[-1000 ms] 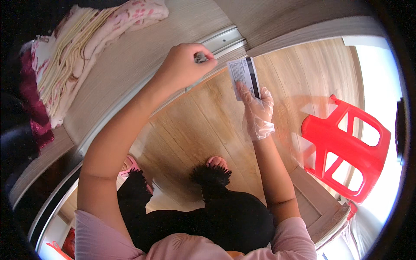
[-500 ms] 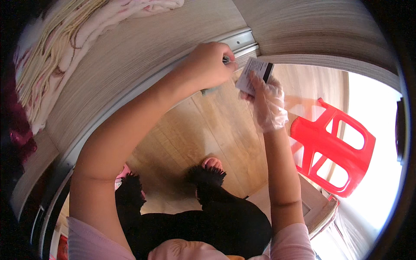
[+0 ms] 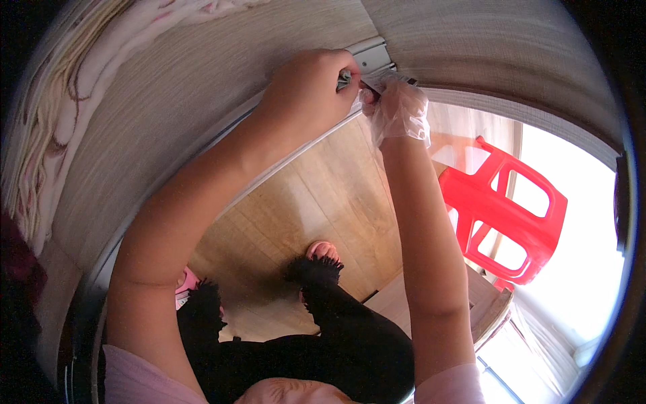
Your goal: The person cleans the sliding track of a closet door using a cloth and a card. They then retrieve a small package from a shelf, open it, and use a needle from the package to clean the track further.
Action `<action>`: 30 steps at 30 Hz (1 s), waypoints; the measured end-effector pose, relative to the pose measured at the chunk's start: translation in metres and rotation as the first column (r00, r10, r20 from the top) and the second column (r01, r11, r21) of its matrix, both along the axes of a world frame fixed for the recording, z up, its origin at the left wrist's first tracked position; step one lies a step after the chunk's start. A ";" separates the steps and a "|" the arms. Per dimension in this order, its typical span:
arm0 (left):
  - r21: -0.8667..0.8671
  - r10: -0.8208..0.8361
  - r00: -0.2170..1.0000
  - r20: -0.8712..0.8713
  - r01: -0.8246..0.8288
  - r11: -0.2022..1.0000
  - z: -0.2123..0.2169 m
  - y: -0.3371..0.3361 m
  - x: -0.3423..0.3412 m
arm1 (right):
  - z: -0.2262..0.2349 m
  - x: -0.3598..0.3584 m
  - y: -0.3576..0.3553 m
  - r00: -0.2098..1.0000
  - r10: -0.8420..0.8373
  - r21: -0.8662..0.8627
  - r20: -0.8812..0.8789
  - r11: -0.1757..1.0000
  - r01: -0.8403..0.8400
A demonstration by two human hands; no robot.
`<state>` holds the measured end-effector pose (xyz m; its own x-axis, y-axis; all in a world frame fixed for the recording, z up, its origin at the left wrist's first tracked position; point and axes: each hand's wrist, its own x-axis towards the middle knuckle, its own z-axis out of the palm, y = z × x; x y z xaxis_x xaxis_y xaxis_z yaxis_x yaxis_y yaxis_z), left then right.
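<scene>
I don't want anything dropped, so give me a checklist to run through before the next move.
1. Left hand closed on the greenish thing: ok.
2. Right hand gripping the card: ok, though mostly hidden.
3. Clear glove on the right hand: ok.
4. Left hand gloved too: not ok, it is bare.
5. Card clear of the rail: cannot tell.
6. Red stool apart from both hands: ok.

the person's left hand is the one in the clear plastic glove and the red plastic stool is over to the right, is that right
Not quite: the clear plastic glove is on the right hand, while the left hand is bare, as the head view shows. The red plastic stool is indeed over to the right.
</scene>
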<state>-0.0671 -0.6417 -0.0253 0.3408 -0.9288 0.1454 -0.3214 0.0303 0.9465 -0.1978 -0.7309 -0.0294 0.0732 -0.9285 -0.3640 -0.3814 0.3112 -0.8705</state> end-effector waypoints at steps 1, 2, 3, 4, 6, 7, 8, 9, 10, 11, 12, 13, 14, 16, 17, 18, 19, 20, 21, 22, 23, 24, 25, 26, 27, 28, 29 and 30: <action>-0.039 0.009 1.000 -0.007 -0.009 0.999 -0.002 0.001 0.002 | -0.011 -0.003 -0.006 0.999 0.018 -0.034 -0.037 0.999 -0.019; -0.078 0.018 1.000 -0.016 -0.019 0.997 -0.004 0.003 0.003 | -0.021 -0.006 -0.011 0.997 0.033 -0.069 -0.075 0.997 -0.038; -0.120 0.024 0.999 -0.026 -0.027 0.992 -0.006 0.004 0.004 | -0.024 -0.007 -0.015 0.990 0.046 -0.087 -0.131 0.995 -0.058; -0.147 0.031 0.999 -0.033 -0.036 0.988 -0.007 0.006 0.005 | -0.031 -0.009 -0.020 0.986 0.073 -0.099 -0.151 0.991 -0.089; -0.208 0.045 0.998 -0.053 -0.055 0.977 -0.008 0.009 0.004 | -0.044 -0.019 -0.033 0.976 0.139 -0.127 -0.165 0.979 -0.160; -0.210 0.047 0.998 -0.042 -0.055 0.976 -0.007 0.007 0.001 | -0.049 -0.027 -0.041 0.963 0.170 -0.123 -0.208 0.972 -0.198; -0.214 0.049 0.998 -0.034 -0.055 0.975 -0.006 0.005 -0.002 | -0.054 -0.036 -0.048 0.947 0.199 -0.119 -0.253 0.965 -0.235; -0.217 0.060 0.998 -0.025 -0.064 0.974 -0.007 0.006 -0.002 | -0.052 -0.033 -0.049 0.907 0.229 -0.100 -0.353 0.955 -0.280; -0.244 0.065 0.997 -0.030 -0.070 0.967 -0.007 0.005 -0.003 | -0.050 -0.033 -0.049 0.837 0.251 -0.090 -0.486 0.938 -0.334; -0.272 0.068 0.997 -0.035 -0.075 0.959 -0.007 0.004 -0.004 | -0.047 -0.033 -0.050 0.747 0.264 -0.073 -0.610 0.920 -0.385; -0.272 0.089 0.996 -0.020 -0.091 0.958 -0.015 0.009 0.001 | -0.036 -0.006 -0.030 0.621 0.291 -0.037 -0.728 0.887 -0.459; -0.242 0.085 0.996 -0.009 -0.084 0.967 -0.020 0.014 0.005 | -0.018 0.019 -0.007 0.471 0.290 0.002 -0.833 0.853 -0.522; -0.238 0.063 0.998 -0.014 -0.064 0.969 -0.018 0.013 0.003 | -0.006 0.025 0.004 0.624 0.225 -0.074 -0.749 0.907 -0.416; -0.232 0.045 0.999 -0.002 -0.044 0.972 -0.017 0.012 0.003 | 0.004 0.035 0.023 0.984 -0.058 -0.157 -0.167 0.987 0.032; -0.238 0.042 0.999 0.004 -0.040 0.970 -0.017 0.012 0.003 | 0.006 0.036 0.030 0.896 -0.306 -0.009 0.321 0.945 0.326; -0.240 0.040 0.999 0.013 -0.036 0.970 -0.016 0.012 0.003 | 0.014 0.039 0.037 0.881 -0.306 -0.005 0.362 0.944 0.330; -0.250 0.041 0.999 0.014 -0.036 0.968 -0.016 0.012 0.003 | 0.013 0.031 0.040 0.908 -0.267 0.004 0.323 0.960 0.281; -0.260 0.042 0.999 0.016 -0.036 0.965 -0.015 0.012 0.004 | 0.010 0.019 0.042 0.931 -0.227 0.014 0.284 0.973 0.232; -0.269 0.041 0.999 0.016 -0.036 0.962 -0.014 0.013 0.003 | 0.011 0.008 0.043 0.952 -0.185 0.027 0.244 0.983 0.184; -0.290 0.062 0.998 0.026 -0.052 0.956 -0.016 0.013 0.003 | 0.022 0.007 0.045 0.905 -0.274 0.217 0.325 0.953 0.210; -0.310 0.083 0.996 0.035 -0.068 0.948 -0.020 0.012 0.003 | 0.029 0.006 0.051 0.931 -0.225 0.219 0.288 0.962 0.165; -0.337 0.101 0.994 0.041 -0.082 0.938 -0.020 0.011 0.003 | 0.038 0.005 0.058 0.952 -0.175 0.216 0.250 0.969 0.122; -0.319 0.096 0.995 0.028 -0.082 0.944 -0.020 0.011 0.003 | 0.046 0.003 0.066 0.969 -0.126 0.219 0.212 0.972 0.078; -0.300 0.091 0.996 0.015 -0.082 0.950 -0.020 0.012 0.002 | 0.055 0.000 0.073 0.975 -0.097 0.269 0.200 0.962 0.040; -0.285 0.086 0.996 0.003 -0.082 0.955 -0.019 0.014 0.001 | 0.060 -0.006 0.083 0.984 -0.064 0.309 0.166 0.951 0.010; -0.300 0.091 0.996 0.012 -0.083 0.950 -0.019 0.014 0.000 | 0.064 -0.014 0.092 0.990 -0.028 0.352 0.136 0.936 -0.022; -0.315 0.095 0.995 0.021 -0.083 0.946 -0.021 0.011 0.000 | 0.066 -0.023 0.101 0.994 0.010 0.396 0.109 0.917 -0.053; -0.331 0.095 0.995 0.031 -0.080 0.940 -0.020 0.010 -0.002 | 0.060 -0.038 0.110 0.993 0.015 0.387 0.114 0.920 -0.058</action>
<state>-0.0691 -0.6322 -0.0458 0.4043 -0.7936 0.4547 -0.3792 0.3070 0.8729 -0.2358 -0.6211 0.0308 0.1629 -0.7112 -0.6839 -0.3103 0.6211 -0.7197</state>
